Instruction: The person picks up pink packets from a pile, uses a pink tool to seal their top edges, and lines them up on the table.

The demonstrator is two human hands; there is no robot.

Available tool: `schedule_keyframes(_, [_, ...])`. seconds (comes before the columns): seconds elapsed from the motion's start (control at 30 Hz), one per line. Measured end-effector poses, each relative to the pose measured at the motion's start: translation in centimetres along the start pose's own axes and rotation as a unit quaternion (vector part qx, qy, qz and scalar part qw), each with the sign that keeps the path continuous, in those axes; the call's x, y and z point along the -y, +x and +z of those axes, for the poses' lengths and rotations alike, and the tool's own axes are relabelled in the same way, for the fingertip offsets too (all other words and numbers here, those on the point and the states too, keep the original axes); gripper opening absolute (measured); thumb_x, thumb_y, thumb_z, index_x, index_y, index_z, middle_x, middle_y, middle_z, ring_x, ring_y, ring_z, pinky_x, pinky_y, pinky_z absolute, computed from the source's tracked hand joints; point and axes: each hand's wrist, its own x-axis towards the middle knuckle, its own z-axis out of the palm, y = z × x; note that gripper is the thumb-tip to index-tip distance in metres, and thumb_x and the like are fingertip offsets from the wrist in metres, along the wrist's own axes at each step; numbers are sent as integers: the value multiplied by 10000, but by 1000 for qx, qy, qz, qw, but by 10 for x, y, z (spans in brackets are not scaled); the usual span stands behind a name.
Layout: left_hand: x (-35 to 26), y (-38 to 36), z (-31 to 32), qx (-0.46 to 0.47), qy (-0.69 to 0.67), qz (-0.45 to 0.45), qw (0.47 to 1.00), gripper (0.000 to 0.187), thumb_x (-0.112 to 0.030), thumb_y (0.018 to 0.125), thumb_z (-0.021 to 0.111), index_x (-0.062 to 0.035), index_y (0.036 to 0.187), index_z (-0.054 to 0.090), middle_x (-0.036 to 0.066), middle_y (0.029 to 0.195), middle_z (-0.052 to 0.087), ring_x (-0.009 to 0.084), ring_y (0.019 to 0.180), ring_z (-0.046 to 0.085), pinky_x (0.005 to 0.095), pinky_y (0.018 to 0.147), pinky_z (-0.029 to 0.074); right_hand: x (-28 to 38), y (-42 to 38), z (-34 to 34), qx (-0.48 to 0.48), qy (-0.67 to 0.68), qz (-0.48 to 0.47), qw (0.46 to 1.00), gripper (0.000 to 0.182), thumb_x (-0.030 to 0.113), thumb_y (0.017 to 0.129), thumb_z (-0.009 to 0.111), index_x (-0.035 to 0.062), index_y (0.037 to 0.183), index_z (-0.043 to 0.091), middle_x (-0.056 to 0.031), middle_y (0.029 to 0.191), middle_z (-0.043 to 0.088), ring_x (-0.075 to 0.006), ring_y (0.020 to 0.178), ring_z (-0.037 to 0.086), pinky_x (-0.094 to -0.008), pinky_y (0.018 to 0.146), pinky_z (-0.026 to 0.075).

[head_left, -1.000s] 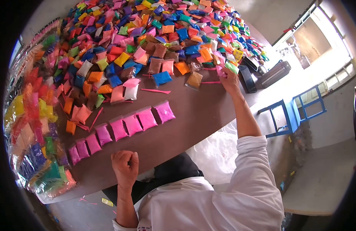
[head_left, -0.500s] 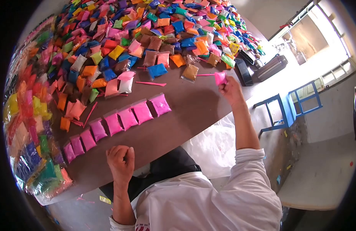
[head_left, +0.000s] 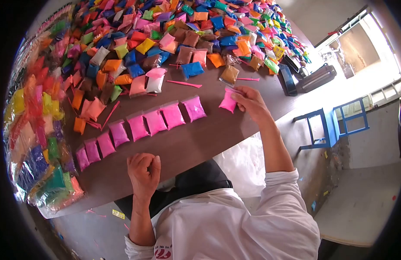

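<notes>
A bright pink packet (head_left: 227, 102) is pinched between the fingers of my right hand (head_left: 249, 102), above the brown table (head_left: 174, 149) to the right of a slanting row of packets. That row runs from a small pink packet (head_left: 82, 159) at the left to a purple-pink packet (head_left: 194, 108) at the right. My left hand (head_left: 144, 171) rests near the table's front edge, below the row, with fingers curled; what they hold, if anything, is hidden.
A large heap of coloured packets (head_left: 144, 45) covers the back. Clear bags of packets (head_left: 44, 147) lie at the left. Pink sticks (head_left: 184, 83) lie beyond the row. A dark flask (head_left: 315, 79) and blue chair (head_left: 330, 125) are at the right.
My right hand has moved left and nearer with the pink packet, away from the pink stick at the back. My left hand stays curled. The whole view has shifted slightly.
</notes>
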Motion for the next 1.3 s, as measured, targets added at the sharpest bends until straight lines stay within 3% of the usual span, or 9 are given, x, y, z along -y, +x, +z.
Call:
schedule_keyframes(0.37, [2,2,0,-6,-7,1,1000,146,-80,830,687,-64,724,589,39,753,620,260,721,571,380,712,380,16,-21,36,-36,-152,-32,987,352,131,818,786,-22,1113,671,-23,904,685,-71,803,615,-250,722,500])
schedule_keyframes(0.47, [0,2,-1,1,-16,-11,1000,135,-94,838,683,-55,734,606,51,761,626,264,736,576,380,721,382,25,-49,59,53,-4,-60,997,334,124,846,754,-22,1133,668,-14,900,679,-71,798,611,-242,712,495])
schedule_keyframes(0.57, [0,1,-3,13,-32,-24,999,158,-145,869,663,-39,757,628,78,779,634,277,771,585,389,751,387,35,-66,96,186,138,3,973,303,119,880,709,-21,1145,668,-10,890,673,-69,803,609,-231,704,490])
schedule_keyframes(0.67, [0,2,-9,34,-56,-23,998,205,-207,892,642,-45,766,643,94,781,631,292,786,582,392,773,379,8,-59,141,230,64,-36,970,287,117,912,670,-20,1163,665,4,870,660,-53,788,586,-223,682,479])
schedule_keyframes(0.8, [10,0,-11,42,-86,0,995,256,-284,909,632,-57,797,667,86,801,643,288,779,575,398,778,370,21,-58,187,230,7,-72,970,250,164,942,650,-9,1119,680,26,797,618,-32,698,509,-216,602,429])
schedule_keyframes(0.9, [8,1,-13,29,-102,0,994,279,-331,924,627,-71,847,691,88,816,651,283,768,568,394,787,365,17,-59,214,246,154,-31,956,234,207,941,661,6,1057,693,19,779,609,-35,683,507,-210,580,417])
schedule_keyframes(0.97, [8,0,-12,5,-136,-14,991,281,-338,931,622,-76,862,698,92,816,652,283,773,569,387,785,366,18,-60,220,240,152,-12,959,245,235,938,669,11,1035,692,12,764,605,-41,663,513,-215,556,419])
schedule_keyframes(1.17, [14,-2,-14,64,-123,-38,990,289,-328,936,619,-58,880,708,106,822,664,290,805,584,395,795,376,14,-70,208,258,31,21,965,286,291,945,663,9,989,679,7,718,593,-52,579,509,-234,485,413])
schedule_keyframes(1.3, [13,-2,-10,27,-133,-15,991,318,-329,934,619,-33,839,685,119,788,641,306,794,574,398,816,384,13,-79,209,215,13,-1,977,295,303,946,664,8,939,670,11,692,591,-54,560,510,-234,481,417])
